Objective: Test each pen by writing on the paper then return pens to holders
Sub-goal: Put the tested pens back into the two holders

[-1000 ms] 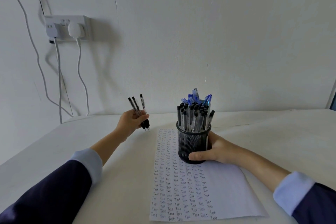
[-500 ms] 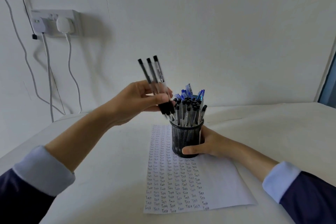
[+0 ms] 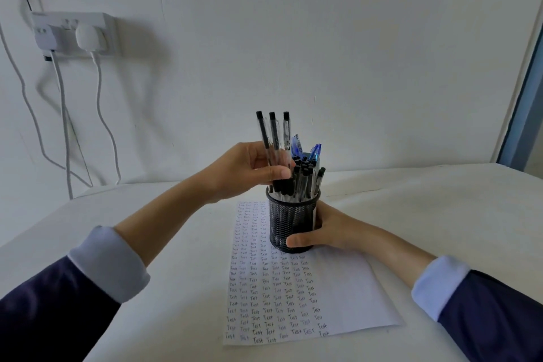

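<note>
Now 3 pens [image 3: 272, 138] lower, tips at holder [image 3: 289, 223] rim.

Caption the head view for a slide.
Left hand holds three pens at the holder; right hand grips it on the paper.

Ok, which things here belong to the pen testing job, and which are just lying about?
In the job: three clear black-tipped pens pinched in the left hand; black mesh pen holder gripped by the right hand; white paper sheet covered in "Test".
Lying about: white wall socket with plugs; white cables hanging below it.
</note>
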The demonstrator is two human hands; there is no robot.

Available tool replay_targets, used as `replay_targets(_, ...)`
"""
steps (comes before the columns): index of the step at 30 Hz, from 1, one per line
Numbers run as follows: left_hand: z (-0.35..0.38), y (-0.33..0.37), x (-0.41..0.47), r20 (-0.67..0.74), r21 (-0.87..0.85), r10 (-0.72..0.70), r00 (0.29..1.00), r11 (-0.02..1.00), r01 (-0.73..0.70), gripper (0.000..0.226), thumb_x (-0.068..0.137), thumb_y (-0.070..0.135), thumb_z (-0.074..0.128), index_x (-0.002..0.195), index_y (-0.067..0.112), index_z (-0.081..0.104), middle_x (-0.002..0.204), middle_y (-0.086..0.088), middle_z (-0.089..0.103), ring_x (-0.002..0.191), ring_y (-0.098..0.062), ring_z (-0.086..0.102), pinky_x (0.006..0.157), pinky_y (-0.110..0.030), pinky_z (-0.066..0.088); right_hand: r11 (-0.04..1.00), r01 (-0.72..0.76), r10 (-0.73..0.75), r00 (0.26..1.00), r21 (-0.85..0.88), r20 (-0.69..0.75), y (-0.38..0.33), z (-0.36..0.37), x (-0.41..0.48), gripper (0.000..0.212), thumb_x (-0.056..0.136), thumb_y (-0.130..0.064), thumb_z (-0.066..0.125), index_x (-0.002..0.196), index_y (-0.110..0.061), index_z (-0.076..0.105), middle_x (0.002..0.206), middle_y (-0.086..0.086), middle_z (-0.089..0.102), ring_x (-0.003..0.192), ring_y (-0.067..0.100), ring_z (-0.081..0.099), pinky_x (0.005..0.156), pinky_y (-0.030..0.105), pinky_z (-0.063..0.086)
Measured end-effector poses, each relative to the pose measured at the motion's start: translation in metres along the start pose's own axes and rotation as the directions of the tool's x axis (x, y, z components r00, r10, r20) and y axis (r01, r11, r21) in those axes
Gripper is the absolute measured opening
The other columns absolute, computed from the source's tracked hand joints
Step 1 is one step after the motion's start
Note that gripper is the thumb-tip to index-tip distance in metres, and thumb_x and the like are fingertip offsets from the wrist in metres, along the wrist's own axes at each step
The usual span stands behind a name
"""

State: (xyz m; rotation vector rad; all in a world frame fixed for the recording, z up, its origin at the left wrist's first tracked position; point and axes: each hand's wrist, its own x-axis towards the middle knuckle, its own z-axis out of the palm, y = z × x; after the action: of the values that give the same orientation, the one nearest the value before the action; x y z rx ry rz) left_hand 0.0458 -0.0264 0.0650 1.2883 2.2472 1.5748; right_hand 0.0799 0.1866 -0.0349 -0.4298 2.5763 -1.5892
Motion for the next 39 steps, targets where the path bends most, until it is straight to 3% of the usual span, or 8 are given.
replay_targets(6,0.018,-0.023,-0.016,-0.094,0.238,0.171,0.981,0.961,-0.145,0.013,0.077,0.030,0.073,0.090,0.027,0.072,0.104,0.012,0.060,0.101,-0.005,0.063,0.088,-0.019,0.051,0.999,0.038,-0.038,0.999,-0.015,-0.013,0.002,0.002,0.001,0.068,0.074,-0.019,0.085,0.130,-0.032,0.047,0.122,-0.011,0.066,0.115,0.003,0.060,0.098,0.026,0.050)
replay_targets(10,0.021,-0.037,-0.013,-0.129,0.535,0.364,0.923,0.809,-0.244,0.027,0.073,0.046,0.071,0.097,0.035,0.068,0.115,0.008,0.041,0.107,-0.012,0.041,0.095,-0.009,0.032,0.998,0.054,-0.055,0.998,-0.009,-0.012,0.001,0.002,0.001,0.068,0.075,-0.019,0.085,0.130,-0.033,0.047,0.122,-0.012,0.066,0.117,0.005,0.060,0.099,0.029,0.049)
replay_targets(16,0.020,-0.049,-0.006,-0.247,0.164,0.159,0.956,0.979,-0.120,0.062,0.061,0.056,0.083,0.102,0.019,0.055,0.112,0.001,0.042,0.083,-0.028,0.054,0.080,-0.035,0.055,0.999,0.037,-0.038,0.999,-0.028,-0.025,0.004,0.002,0.001,0.065,0.074,-0.017,0.085,0.123,-0.036,0.049,0.116,-0.015,0.067,0.114,0.002,0.061,0.101,0.029,0.049)
replay_targets(20,0.014,-0.056,-0.005,-0.302,0.134,0.200,0.932,0.977,-0.166,0.064,0.056,0.057,0.085,0.097,0.013,0.063,0.108,0.004,0.050,0.076,-0.020,0.058,0.073,-0.032,0.057,1.000,0.018,-0.018,0.999,0.004,-0.031,0.006,0.002,0.002,0.068,0.073,-0.014,0.086,0.127,-0.030,0.047,0.117,-0.009,0.068,0.112,0.004,0.063,0.100,0.030,0.050)
replay_targets(23,0.012,-0.055,-0.009,-0.291,0.075,0.217,0.932,0.976,-0.204,0.054,0.056,0.055,0.086,0.101,0.031,0.067,0.115,0.008,0.052,0.078,-0.016,0.062,0.077,-0.027,0.055,1.000,0.021,-0.021,0.999,-0.010,-0.028,0.006,0.002,0.001,0.078,0.070,-0.024,0.088,0.134,-0.027,0.044,0.123,-0.009,0.066,0.117,0.007,0.061,0.100,0.031,0.050)
replay_targets(28,0.011,-0.048,-0.017,-0.353,0.138,0.268,0.896,0.962,-0.233,0.071,0.067,0.059,0.078,0.127,0.033,0.048,0.125,0.007,0.049,0.095,-0.011,0.060,0.085,-0.030,0.054,0.999,-0.005,0.004,1.000,-0.035,-0.031,0.003,0.002,0.000,0.075,0.072,-0.024,0.087,0.132,-0.033,0.043,0.122,-0.015,0.064,0.114,-0.003,0.059,0.097,0.019,0.048)
replay_targets(32,0.014,-0.018,-0.009,-0.266,0.337,0.443,0.856,0.875,-0.348,0.050,0.089,0.038,0.063,0.135,0.027,0.046,0.135,0.003,0.051,0.122,-0.013,0.054,0.100,-0.028,0.048,0.998,-0.004,0.003,1.000,-0.061,-0.010,0.001,0.002,-0.001,0.075,0.070,-0.033,0.087,0.131,-0.038,0.043,0.124,-0.018,0.063,0.116,-0.004,0.057,0.100,0.023,0.047)
replay_targets(39,0.019,-0.009,-0.003,-0.309,0.272,0.314,0.898,0.934,-0.233,0.010,0.089,0.025,0.067,0.099,0.026,0.071,0.098,0.009,0.072,0.091,-0.020,0.066,0.088,-0.041,0.052,0.999,-0.011,0.011,1.000,-0.047,-0.005,0.001,0.002,0.000,0.068,0.072,-0.031,0.087,0.126,-0.040,0.046,0.122,-0.016,0.065,0.113,-0.002,0.060,0.099,0.024,0.049)
